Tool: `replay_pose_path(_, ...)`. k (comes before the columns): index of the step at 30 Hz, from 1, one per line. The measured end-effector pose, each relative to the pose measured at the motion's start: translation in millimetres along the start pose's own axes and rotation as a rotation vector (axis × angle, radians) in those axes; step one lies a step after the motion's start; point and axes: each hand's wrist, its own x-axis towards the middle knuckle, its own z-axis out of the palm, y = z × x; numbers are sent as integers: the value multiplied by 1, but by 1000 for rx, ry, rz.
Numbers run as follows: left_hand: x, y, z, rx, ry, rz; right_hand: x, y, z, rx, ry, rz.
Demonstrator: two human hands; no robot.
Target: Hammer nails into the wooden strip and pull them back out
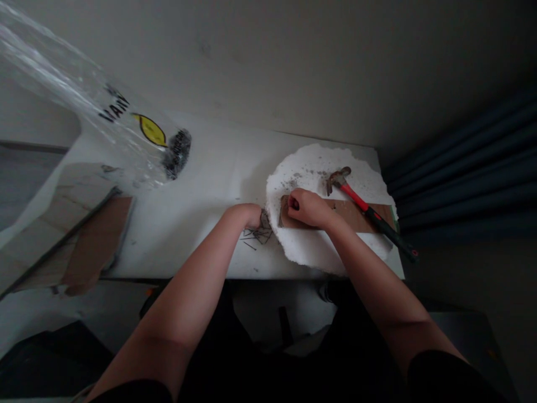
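My left hand [250, 215] reaches down at a heap of thin nails [262, 234] on the white table. Its fingertips are hidden behind the back of the hand. My right hand [309, 207] is curled closed over the left end of a brown board [356, 217]. Whatever its fingers hold is too small or too covered to make out. Beneath the board lies a ragged-edged white slab [300, 246], rounded in outline. A claw hammer [356, 198] with a red and black handle rests across the board, head towards the wall.
A clear plastic bag [138, 151] with a yellow print and dark contents at its bottom stands on the table [201, 246] at the left. Brown panels [98, 240] lie at the left edge. A dark curtain [470, 162] hangs at the right.
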Motion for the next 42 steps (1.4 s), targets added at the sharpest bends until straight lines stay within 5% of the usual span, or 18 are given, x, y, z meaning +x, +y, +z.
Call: replay_pose_path(42, -7, 7, -2, 23, 63, 31, 3, 0, 2, 12, 13, 48)
